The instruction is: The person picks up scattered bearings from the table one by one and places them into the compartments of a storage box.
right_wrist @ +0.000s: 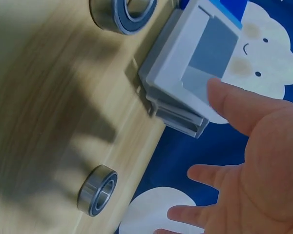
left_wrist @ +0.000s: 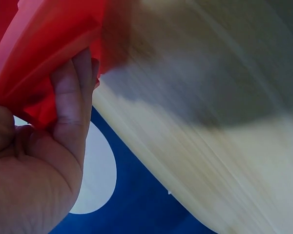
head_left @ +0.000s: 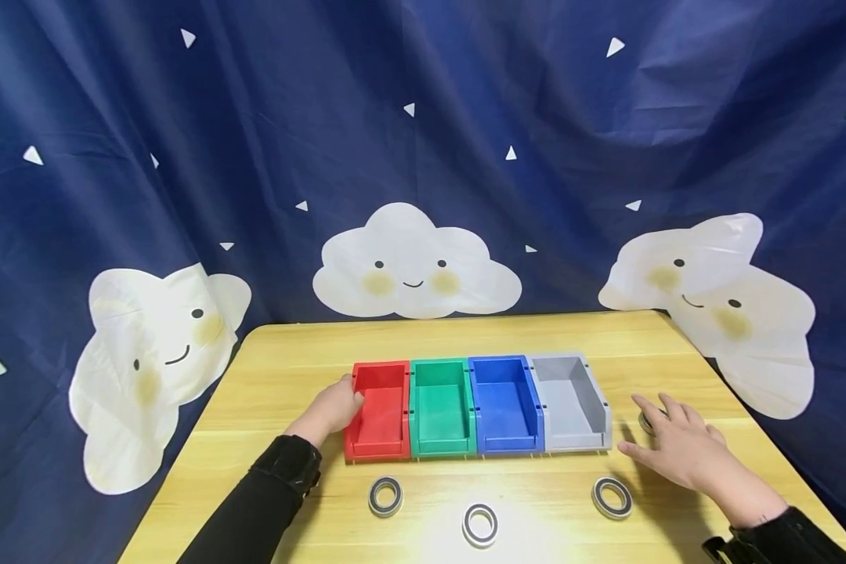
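A row of joined bins stands mid-table: a red bin (head_left: 381,415), a green bin (head_left: 442,407), a blue bin (head_left: 505,403) and a grey bin (head_left: 571,399). My left hand (head_left: 331,406) grips the red bin's left side wall, thumb at the rim and fingers under its edge in the left wrist view. Over the table right of the grey bin, my right hand (head_left: 684,446) is spread, holding nothing. Beneath its fingers lies a ball bearing (right_wrist: 97,191), partly hidden in the head view. Another bearing (head_left: 612,498) lies in front of the grey bin.
Two more bearings lie nearer the front: one bearing (head_left: 385,497) before the red bin, the other bearing (head_left: 479,525) before the green and blue bins. A dark blue curtain (head_left: 423,157) with white clouds hangs behind the wooden table (head_left: 289,352).
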{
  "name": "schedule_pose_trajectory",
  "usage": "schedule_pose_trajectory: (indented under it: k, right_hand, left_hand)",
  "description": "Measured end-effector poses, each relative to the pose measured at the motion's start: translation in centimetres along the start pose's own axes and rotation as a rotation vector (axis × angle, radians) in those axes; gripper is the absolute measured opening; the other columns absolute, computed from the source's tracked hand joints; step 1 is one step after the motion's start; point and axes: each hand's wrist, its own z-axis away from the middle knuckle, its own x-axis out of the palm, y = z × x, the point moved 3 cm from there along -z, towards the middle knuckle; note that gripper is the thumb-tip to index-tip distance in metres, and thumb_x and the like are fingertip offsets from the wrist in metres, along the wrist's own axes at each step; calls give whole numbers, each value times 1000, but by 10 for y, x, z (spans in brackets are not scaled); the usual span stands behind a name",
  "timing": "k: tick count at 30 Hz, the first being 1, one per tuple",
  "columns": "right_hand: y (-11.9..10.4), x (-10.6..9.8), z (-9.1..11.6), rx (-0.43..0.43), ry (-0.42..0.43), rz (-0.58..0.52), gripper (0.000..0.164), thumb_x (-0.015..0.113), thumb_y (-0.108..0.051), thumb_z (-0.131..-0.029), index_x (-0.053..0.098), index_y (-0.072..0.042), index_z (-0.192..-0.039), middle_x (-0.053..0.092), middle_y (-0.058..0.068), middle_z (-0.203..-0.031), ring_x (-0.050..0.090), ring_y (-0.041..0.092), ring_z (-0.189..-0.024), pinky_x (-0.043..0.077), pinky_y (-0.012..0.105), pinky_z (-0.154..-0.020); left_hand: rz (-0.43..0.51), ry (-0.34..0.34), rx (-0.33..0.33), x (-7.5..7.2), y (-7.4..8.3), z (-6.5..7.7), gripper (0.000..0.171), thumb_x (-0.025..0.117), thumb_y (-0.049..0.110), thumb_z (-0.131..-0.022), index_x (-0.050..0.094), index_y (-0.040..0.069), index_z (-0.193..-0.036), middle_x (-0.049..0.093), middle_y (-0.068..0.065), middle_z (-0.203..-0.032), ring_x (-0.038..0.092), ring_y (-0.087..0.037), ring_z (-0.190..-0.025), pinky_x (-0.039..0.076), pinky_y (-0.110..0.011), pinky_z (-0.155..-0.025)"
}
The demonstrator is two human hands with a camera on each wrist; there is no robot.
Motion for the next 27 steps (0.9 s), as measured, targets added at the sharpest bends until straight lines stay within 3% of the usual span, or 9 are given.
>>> schedule_pose_trajectory:
  k: [12, 22, 27]
  right_hand:
    - [6, -6, -9, -27, -15, 2, 100, 51, -76, -69, 26, -12, -141, 27, 37, -132, 27, 62, -112, 26, 76, -77]
    - [12, -9, -20, -73, -27, -26, 95, 64, -64, -68, 34, -4, -136, 32, 40, -127, 31, 64, -108, 31, 75, -72]
    - [16, -9, -27, -107, -24, -91, 89, 70, -51, -71, 37, 3, -132, 35, 42, -123, 33, 66, -102, 31, 73, -74]
  left_hand:
    - [40, 0, -3, 1, -2, 3, 44, 53, 20, -90, 40, -1, -126, 58, -12, -106, 56, -24, -94, 41, -48, -92]
    - [53, 7, -11, 1, -3, 4, 41, 52, 19, -90, 42, -2, -124, 58, -11, -102, 56, -23, -90, 43, -47, -89]
    - [38, 11, -10, 0, -2, 5, 41, 52, 19, -90, 42, -2, -124, 58, -12, -101, 57, -24, -89, 43, -47, -88]
